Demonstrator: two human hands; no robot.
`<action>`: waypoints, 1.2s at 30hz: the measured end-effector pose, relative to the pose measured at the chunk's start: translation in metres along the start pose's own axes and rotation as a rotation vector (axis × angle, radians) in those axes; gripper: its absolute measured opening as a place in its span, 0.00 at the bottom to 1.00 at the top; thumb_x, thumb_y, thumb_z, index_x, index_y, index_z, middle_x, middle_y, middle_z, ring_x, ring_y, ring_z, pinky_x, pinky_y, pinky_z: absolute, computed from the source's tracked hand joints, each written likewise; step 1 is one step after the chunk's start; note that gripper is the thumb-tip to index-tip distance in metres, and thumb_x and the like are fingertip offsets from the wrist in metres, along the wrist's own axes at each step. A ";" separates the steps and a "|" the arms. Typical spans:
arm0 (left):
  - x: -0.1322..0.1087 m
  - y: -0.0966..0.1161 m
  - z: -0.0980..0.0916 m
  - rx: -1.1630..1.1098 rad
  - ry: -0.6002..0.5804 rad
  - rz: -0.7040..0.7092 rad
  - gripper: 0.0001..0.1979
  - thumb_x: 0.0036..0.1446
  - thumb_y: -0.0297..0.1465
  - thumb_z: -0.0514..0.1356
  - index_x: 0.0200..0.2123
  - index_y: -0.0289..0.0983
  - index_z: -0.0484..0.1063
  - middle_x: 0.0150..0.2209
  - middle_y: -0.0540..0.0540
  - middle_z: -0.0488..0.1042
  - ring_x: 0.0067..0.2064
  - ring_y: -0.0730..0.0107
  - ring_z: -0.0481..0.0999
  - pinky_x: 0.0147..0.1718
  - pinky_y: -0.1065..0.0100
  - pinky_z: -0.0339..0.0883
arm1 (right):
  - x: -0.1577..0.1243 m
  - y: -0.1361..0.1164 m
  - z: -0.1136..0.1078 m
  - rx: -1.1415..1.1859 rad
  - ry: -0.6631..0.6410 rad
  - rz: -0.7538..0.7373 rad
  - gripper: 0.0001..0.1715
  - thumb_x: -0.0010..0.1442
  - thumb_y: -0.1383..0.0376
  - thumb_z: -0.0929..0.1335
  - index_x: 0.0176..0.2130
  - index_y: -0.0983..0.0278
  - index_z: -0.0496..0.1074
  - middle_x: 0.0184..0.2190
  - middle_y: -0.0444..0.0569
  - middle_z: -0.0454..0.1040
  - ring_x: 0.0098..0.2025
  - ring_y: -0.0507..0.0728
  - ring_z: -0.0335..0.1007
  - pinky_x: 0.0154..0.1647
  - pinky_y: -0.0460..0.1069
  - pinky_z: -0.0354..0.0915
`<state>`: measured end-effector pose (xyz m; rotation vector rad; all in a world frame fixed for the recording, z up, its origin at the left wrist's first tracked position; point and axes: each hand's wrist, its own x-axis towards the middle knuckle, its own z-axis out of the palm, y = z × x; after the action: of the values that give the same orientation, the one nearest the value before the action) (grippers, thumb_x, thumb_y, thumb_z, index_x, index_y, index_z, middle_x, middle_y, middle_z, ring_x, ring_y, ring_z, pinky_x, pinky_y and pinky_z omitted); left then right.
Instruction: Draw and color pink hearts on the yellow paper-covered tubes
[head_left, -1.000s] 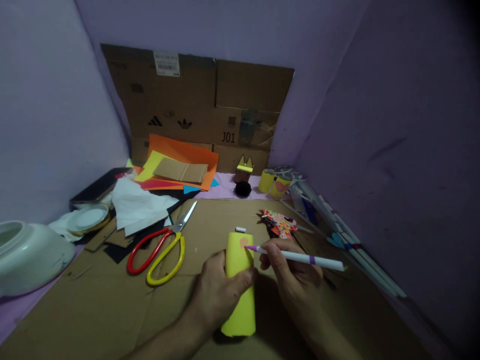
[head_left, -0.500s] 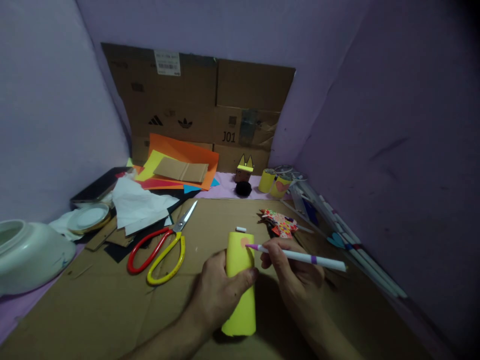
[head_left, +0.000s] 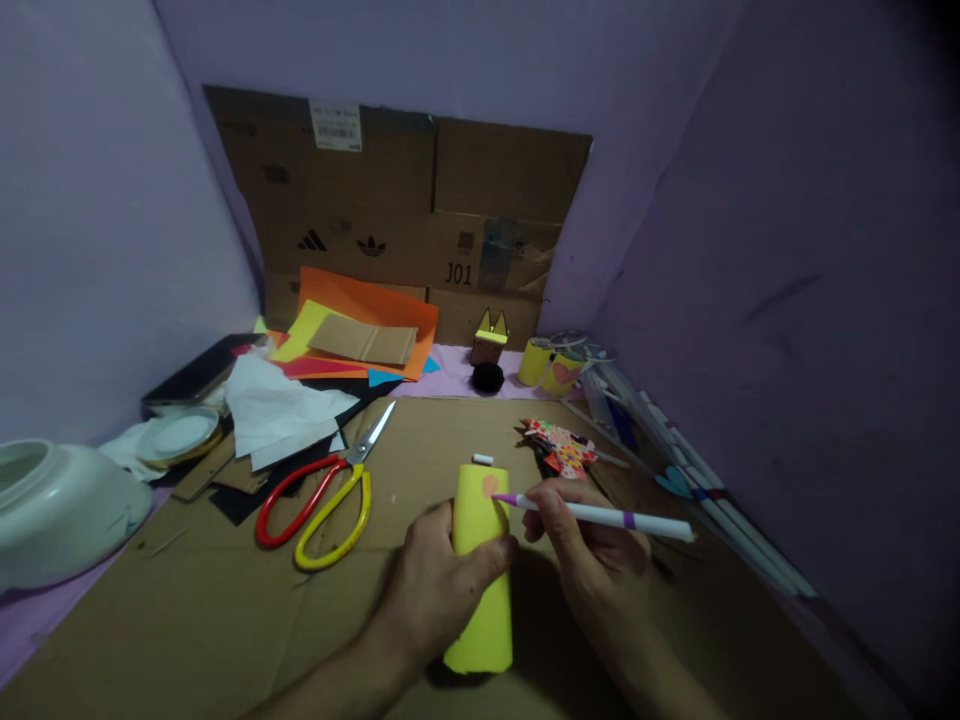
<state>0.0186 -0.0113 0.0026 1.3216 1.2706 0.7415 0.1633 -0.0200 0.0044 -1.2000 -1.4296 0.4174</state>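
A yellow paper tube point(head_left: 484, 620) lies lengthwise on the cardboard sheet, with a small orange spot near its far end. Wrapped over its middle is my left hand point(head_left: 442, 570), thumb across the top. My right hand point(head_left: 589, 540) pinches a white marker with a purple band point(head_left: 660, 525); its purple tip touches or hovers just over the lower edge of the orange spot. A small white piece point(head_left: 483, 459) rests just beyond the tube. Left of my left hand lie scissors point(head_left: 349, 470) with one red and one yellow handle, blades slightly apart.
Behind my right hand is a floral-patterned piece point(head_left: 562, 447). Yellow rolls point(head_left: 535, 362), a small eared box point(head_left: 489, 345) and a black ball point(head_left: 487, 378) stand at the back. Coloured papers point(head_left: 367, 300), white tissue point(head_left: 281, 405) and a pale bowl point(head_left: 67, 515) are on the left.
The marker tip has shifted very slightly down, just below the orange spot's middle. My left hand and the tube look the same.
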 end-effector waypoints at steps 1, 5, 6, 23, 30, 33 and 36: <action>0.000 0.000 0.000 0.004 -0.001 0.002 0.15 0.47 0.38 0.60 0.35 0.34 0.72 0.28 0.47 0.74 0.28 0.67 0.71 0.25 0.71 0.62 | 0.000 0.000 0.000 0.007 -0.003 -0.005 0.12 0.61 0.63 0.64 0.27 0.63 0.71 0.18 0.43 0.71 0.21 0.52 0.69 0.21 0.45 0.65; 0.001 0.001 0.000 0.040 0.018 -0.015 0.14 0.47 0.39 0.61 0.33 0.34 0.71 0.27 0.47 0.73 0.28 0.66 0.71 0.25 0.71 0.62 | 0.001 0.000 0.001 0.000 0.057 -0.006 0.11 0.60 0.63 0.65 0.27 0.63 0.72 0.17 0.42 0.71 0.20 0.51 0.69 0.21 0.44 0.65; 0.001 0.001 0.000 0.046 0.022 -0.018 0.14 0.47 0.39 0.61 0.33 0.34 0.71 0.27 0.47 0.73 0.28 0.66 0.71 0.25 0.71 0.62 | 0.001 -0.001 0.001 -0.002 0.074 -0.001 0.11 0.60 0.63 0.65 0.27 0.63 0.71 0.17 0.42 0.71 0.20 0.51 0.69 0.21 0.44 0.65; 0.001 0.001 0.001 0.005 0.003 -0.022 0.13 0.47 0.36 0.60 0.35 0.33 0.72 0.28 0.46 0.74 0.28 0.67 0.71 0.25 0.72 0.62 | -0.003 0.001 0.004 0.111 -0.033 0.023 0.09 0.61 0.64 0.65 0.30 0.62 0.71 0.19 0.41 0.70 0.23 0.51 0.68 0.24 0.44 0.64; 0.001 0.001 0.001 0.016 0.010 -0.021 0.12 0.47 0.35 0.60 0.34 0.34 0.72 0.28 0.47 0.74 0.28 0.67 0.71 0.25 0.72 0.62 | -0.003 0.001 0.003 0.082 -0.025 0.005 0.10 0.60 0.63 0.65 0.29 0.62 0.71 0.18 0.42 0.70 0.21 0.51 0.68 0.22 0.44 0.63; 0.001 0.001 0.000 0.030 0.013 -0.016 0.13 0.48 0.38 0.60 0.34 0.34 0.72 0.28 0.47 0.74 0.29 0.67 0.71 0.25 0.71 0.62 | -0.002 0.002 0.000 0.028 -0.036 0.008 0.11 0.61 0.63 0.64 0.28 0.63 0.71 0.18 0.42 0.70 0.21 0.51 0.68 0.22 0.44 0.64; 0.001 0.000 -0.001 0.035 0.005 0.006 0.14 0.48 0.39 0.60 0.34 0.34 0.72 0.28 0.46 0.74 0.29 0.66 0.71 0.26 0.71 0.62 | -0.001 0.002 0.000 0.016 -0.005 0.019 0.12 0.61 0.63 0.64 0.27 0.63 0.71 0.18 0.42 0.70 0.21 0.51 0.68 0.21 0.44 0.64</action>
<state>0.0181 -0.0106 0.0024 1.3525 1.2895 0.7304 0.1644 -0.0202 0.0018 -1.2014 -1.4180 0.4446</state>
